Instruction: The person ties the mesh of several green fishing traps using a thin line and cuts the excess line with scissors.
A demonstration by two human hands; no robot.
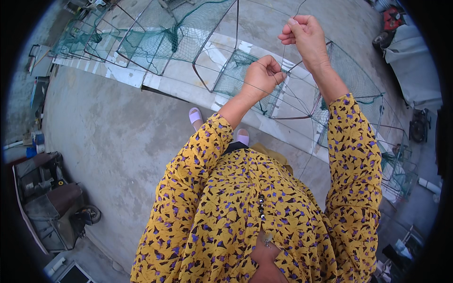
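A long fish trap of green mesh (146, 45) on dark metal frames stretches from the far left to the right in front of me. My left hand (263, 78) is closed in a pinch above the middle of the trap, with a thin cord (283, 55) at its fingertips. Higher and to the right, my right hand (304, 40) pinches the same cord. From there the strand rises toward the top edge. Below my hands, several thin lines gather at one corner of a frame. The cord's exact grip inside my left fingers is hidden.
The trap lies over a long pale board (165, 86) raised on the concrete floor (108, 127). A scooter (54, 203) is parked at the lower left. Toward the right are a grey cover (413, 66) and a red machine (391, 20). My lilac slippers (195, 114) are near the board.
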